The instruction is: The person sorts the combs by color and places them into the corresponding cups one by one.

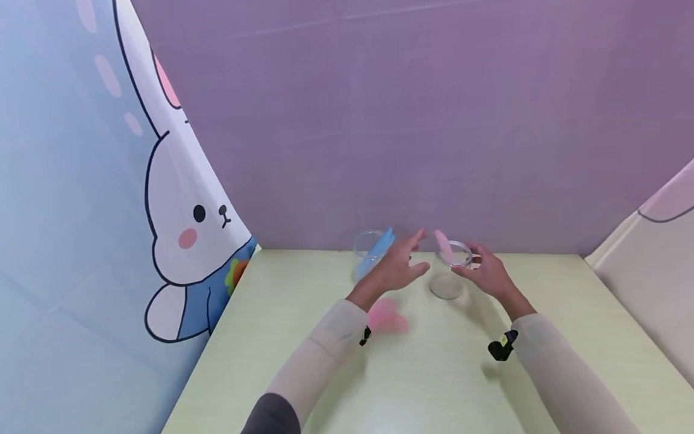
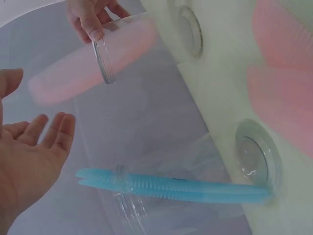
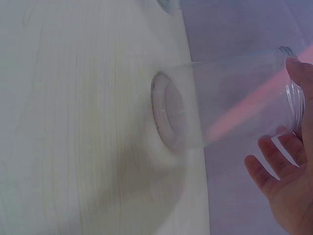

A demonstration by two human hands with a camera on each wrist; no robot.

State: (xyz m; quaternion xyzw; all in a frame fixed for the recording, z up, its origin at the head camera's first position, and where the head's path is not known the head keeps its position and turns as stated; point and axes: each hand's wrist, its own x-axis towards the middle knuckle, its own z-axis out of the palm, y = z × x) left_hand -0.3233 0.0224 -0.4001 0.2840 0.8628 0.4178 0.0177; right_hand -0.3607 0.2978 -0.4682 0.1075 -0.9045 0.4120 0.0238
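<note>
My right hand (image 1: 488, 274) grips a clear jar (image 1: 446, 287) near its rim, thumb on one side and fingers on the other. The jar stands upright, and a thin pink ribbed piece (image 1: 443, 245) leans in it, its top above the rim. Over the table my left hand (image 1: 400, 265) is held with fingers spread and nothing in it. Beside that hand is a second clear jar (image 1: 358, 241), where a blue ribbed piece (image 2: 195, 190) leans and sticks out of the mouth. What the ribbed pieces are, I cannot tell.
Pink ribbed pieces (image 1: 386, 318) lie on the pale wood-look table (image 1: 434, 374), partly hidden by my left sleeve in the head view. A purple cloth (image 1: 434, 120) hangs behind the table's back edge. At the left hangs a blue cloth (image 1: 65, 241) with a printed rabbit.
</note>
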